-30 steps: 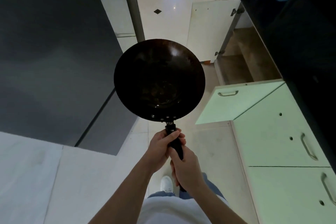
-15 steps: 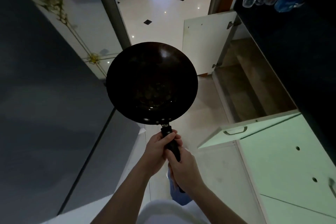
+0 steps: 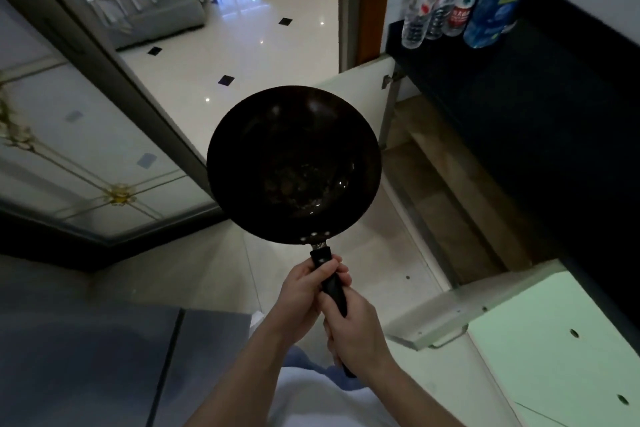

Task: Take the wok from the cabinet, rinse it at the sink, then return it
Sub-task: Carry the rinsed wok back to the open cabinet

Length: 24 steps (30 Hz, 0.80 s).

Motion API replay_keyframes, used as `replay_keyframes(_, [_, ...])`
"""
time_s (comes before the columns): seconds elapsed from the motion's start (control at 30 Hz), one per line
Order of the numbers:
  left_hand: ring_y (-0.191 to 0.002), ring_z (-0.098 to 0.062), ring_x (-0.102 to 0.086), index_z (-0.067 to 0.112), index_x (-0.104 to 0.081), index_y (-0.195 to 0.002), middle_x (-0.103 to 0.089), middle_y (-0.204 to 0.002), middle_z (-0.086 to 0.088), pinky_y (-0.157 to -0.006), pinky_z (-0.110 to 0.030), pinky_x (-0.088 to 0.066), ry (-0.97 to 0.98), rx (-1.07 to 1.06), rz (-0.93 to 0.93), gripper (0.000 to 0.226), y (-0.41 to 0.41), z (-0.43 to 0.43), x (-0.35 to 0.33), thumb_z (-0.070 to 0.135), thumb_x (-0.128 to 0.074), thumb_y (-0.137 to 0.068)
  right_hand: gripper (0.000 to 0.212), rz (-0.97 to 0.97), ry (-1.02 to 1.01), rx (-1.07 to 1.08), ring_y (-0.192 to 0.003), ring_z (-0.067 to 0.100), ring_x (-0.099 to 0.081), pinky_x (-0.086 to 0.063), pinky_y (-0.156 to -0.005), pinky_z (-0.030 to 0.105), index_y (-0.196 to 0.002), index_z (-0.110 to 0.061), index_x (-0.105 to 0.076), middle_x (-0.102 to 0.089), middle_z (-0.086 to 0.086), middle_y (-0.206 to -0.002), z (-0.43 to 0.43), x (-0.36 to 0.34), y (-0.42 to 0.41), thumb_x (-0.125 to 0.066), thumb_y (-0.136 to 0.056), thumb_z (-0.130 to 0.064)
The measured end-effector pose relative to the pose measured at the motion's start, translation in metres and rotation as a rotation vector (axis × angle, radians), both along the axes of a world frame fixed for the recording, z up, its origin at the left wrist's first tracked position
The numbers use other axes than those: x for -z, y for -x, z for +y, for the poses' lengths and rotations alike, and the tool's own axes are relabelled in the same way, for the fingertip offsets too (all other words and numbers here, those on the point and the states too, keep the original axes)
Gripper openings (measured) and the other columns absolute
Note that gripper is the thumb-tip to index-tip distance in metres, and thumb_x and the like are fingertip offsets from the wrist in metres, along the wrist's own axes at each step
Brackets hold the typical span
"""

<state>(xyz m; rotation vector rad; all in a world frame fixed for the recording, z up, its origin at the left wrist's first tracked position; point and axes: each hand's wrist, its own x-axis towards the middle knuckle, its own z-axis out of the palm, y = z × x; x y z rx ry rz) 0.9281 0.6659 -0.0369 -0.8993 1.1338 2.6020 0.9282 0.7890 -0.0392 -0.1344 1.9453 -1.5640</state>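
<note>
The person held the wok [image 3: 294, 163] out in front of the body, above the floor and left of the open cabinet [image 3: 450, 191], its dark bowl facing up at the camera. Both hands gripped its black handle [image 3: 332, 288]: the left hand [image 3: 301, 298] curled round it nearer the bowl, the right hand [image 3: 356, 333] wrapped round it lower down, covering most of the grip so that only its tip showed below the wrist. The inside of the bowl was too dark to read beyond a few glints. The wok hid part of the far cabinet door [image 3: 356, 87]. On the black countertop [image 3: 554, 107] stood several bottles [image 3: 450, 10], blurred and cut off by the top edge.
</note>
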Motion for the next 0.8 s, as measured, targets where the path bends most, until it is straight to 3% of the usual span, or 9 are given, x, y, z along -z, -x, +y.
replay_keyframes(0.17, [-0.085, -0.025, -0.064, -0.003, -0.057, -0.110, -0.063, -0.089, -0.014, -0.086, -0.036, -0.054, 0.030, 0.127, 0.013, 0.019, 0.056, -0.005, -0.004, 0.007, -0.056, -0.094, 0.009, 0.020, -0.008, 0.090, -0.049, -0.004, -0.055, -0.042, -0.052, 0.011, -0.090, -0.032, -0.055, -0.057, -0.014, -0.057, -0.007, -0.002, 0.042, -0.056, -0.099, -0.030])
replay_keyframes(0.37, [-0.082, -0.024, -0.064, -0.004, -0.057, -0.110, -0.063, -0.088, -0.015, -0.082, -0.035, -0.055, 0.008, 0.316, 0.011, 0.019, 0.129, -0.011, 0.003, 0.006, -0.056, -0.094, 0.004, -0.007, -0.041, 0.277, -0.050, -0.006, -0.052, -0.041, -0.051, 0.009, -0.099, -0.029, -0.054, -0.053, -0.016, -0.065, -0.018, 0.003, 0.091, -0.054, -0.100, -0.033])
replay_keyframes(0.63, [-0.084, -0.023, -0.064, -0.003, -0.059, -0.110, -0.065, -0.088, -0.013, -0.083, -0.036, -0.053, 0.088, 0.691, 0.037, 0.022, 0.239, -0.042, -0.003, 0.011, -0.057, -0.094, 0.027, -0.029, -0.119, 0.602, -0.051, -0.005, -0.053, -0.042, -0.056, 0.009, -0.118, -0.015, -0.061, -0.055, -0.018, -0.064, -0.068, 0.004, 0.167, -0.053, -0.100, -0.033])
replay_keyframes(0.8, [-0.082, -0.023, -0.065, -0.004, -0.057, -0.115, -0.065, -0.088, -0.014, -0.080, -0.033, -0.054, 0.046, 0.861, 0.031, 0.027, 0.299, -0.057, -0.011, 0.009, -0.059, -0.091, 0.020, -0.050, -0.113, 0.794, -0.048, -0.005, -0.054, -0.041, -0.051, 0.010, -0.115, -0.017, -0.061, -0.056, -0.017, -0.060, -0.098, -0.009, 0.211, -0.052, -0.101, -0.029])
